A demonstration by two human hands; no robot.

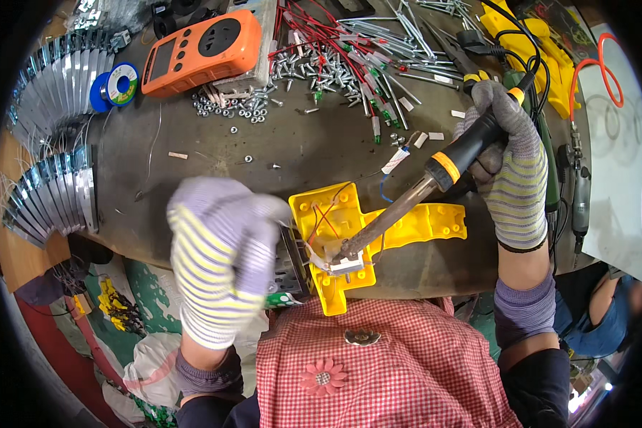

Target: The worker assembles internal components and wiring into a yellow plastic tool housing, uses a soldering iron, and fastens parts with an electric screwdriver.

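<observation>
one soldering iron (435,178) is gripped by the right hand (510,167), which is closed around its black handle with the orange collar; its metal tip is laid down onto a small white part inside one yellow plastic housing (335,235), where red wires are seen; the housing lies at the near edge of the counter (292,146), just above a red checked apron (385,364); a second yellow piece (435,221) lies touching the housing on its right side; the left hand (221,257), in a striped knit glove like the right one, is curled at the housing's left edge against a thin metal piece there; whether that piece is actually pinched cannot be told, since the fingers are blurred and turned away; further back on the counter one orange meter (200,50) is seen, with one blue spool of solder wire (118,84) to its left; a loose heap of screws and nuts (292,71), too many to count, is spread beside the meter; two fanned rows of flat metal strips (50,143) are stacked along the left edge.
</observation>
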